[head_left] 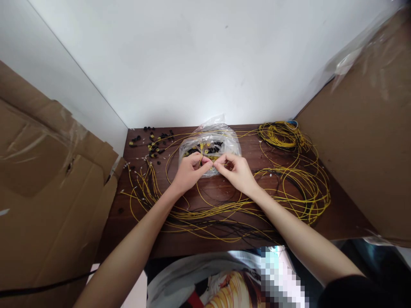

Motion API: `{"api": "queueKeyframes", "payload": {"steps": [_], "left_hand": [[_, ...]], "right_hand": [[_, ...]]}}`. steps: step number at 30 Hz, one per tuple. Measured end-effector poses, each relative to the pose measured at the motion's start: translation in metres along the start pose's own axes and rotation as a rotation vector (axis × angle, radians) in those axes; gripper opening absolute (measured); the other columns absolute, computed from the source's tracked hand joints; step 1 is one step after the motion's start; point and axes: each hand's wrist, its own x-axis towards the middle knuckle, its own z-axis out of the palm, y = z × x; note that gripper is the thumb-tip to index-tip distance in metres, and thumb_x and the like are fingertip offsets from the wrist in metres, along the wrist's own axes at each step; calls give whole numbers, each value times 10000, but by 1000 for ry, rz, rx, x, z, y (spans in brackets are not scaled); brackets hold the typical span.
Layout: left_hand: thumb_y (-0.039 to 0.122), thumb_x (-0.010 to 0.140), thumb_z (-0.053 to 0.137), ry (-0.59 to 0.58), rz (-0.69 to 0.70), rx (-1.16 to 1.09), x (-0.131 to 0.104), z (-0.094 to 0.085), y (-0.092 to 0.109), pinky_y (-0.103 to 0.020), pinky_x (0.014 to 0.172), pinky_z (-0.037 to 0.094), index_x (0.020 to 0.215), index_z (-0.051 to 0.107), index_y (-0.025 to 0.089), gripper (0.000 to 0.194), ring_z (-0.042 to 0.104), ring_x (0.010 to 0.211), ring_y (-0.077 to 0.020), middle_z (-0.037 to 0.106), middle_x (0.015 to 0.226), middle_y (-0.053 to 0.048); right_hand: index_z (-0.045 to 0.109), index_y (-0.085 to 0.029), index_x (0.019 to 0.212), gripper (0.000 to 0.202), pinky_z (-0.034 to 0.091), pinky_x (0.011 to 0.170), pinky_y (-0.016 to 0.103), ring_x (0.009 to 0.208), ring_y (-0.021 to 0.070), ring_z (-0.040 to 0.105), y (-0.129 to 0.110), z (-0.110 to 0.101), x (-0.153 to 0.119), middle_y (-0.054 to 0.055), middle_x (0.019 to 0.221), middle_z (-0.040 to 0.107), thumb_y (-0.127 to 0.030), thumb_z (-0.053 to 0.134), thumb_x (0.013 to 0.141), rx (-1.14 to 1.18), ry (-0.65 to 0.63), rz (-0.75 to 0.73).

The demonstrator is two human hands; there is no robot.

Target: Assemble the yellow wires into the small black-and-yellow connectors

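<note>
Over a clear plastic bag (231, 143) my two hands meet, fingertip to fingertip. My left hand (190, 173) is closed in a pinch, and a thin dark wire (202, 147) loops up by its fingers. Thumb and index finger of my right hand (237, 172) are pressed together close to the left fingertips. What sits between the right fingers is too small to make out. Inside the bag lie many small black caps (215, 147) and yellow ones (206, 151), partly covered by the hands.
Yellow and black cables (224, 208) stretch across the brown tabletop (199, 248), looping at the right (316, 196). A coiled bundle (278, 134) lies back right. Loose black and yellow pieces (156, 147) are scattered back left. Cardboard stands left (48, 184) and right (362, 149); a white wall is behind.
</note>
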Motion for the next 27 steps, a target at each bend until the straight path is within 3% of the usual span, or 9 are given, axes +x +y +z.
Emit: {"api": "queueKeyframes", "payload": {"steps": [6, 12, 20, 27], "left_hand": [[226, 774, 590, -1, 38, 73, 0, -1, 3, -227, 516, 282, 674, 645, 147, 139, 350, 524, -78, 412, 586, 35], [222, 794, 570, -33, 34, 71, -1, -1, 5, -231, 533, 292, 680, 630, 140, 152, 373, 557, -85, 443, 650, 20], [224, 799, 571, -37, 89, 88, -1, -1, 4, -227, 505, 275, 716, 638, 142, 135, 337, 524, -74, 405, 648, 29], [213, 768, 593, -2, 106, 107, 0, -1, 4, -222, 497, 269, 703, 644, 145, 107, 325, 506, -66, 400, 629, 37]], "right_hand": [[614, -163, 724, 166, 370, 552, 236, 618, 122, 528, -1, 0, -1, 20, 697, 629, -285, 551, 816, -55, -18, -33], [648, -152, 801, 156, 418, 644, 266, 702, 147, 578, 2, -3, 3, 43, 784, 670, -281, 561, 809, 17, -97, 8], [614, -148, 699, 209, 419, 637, 277, 626, 127, 529, 6, -7, 6, 16, 654, 604, -345, 605, 769, 137, -144, 110], [579, -162, 673, 190, 407, 652, 272, 624, 117, 509, 2, -5, 6, -9, 619, 564, -324, 587, 771, 181, -164, 98]]}}
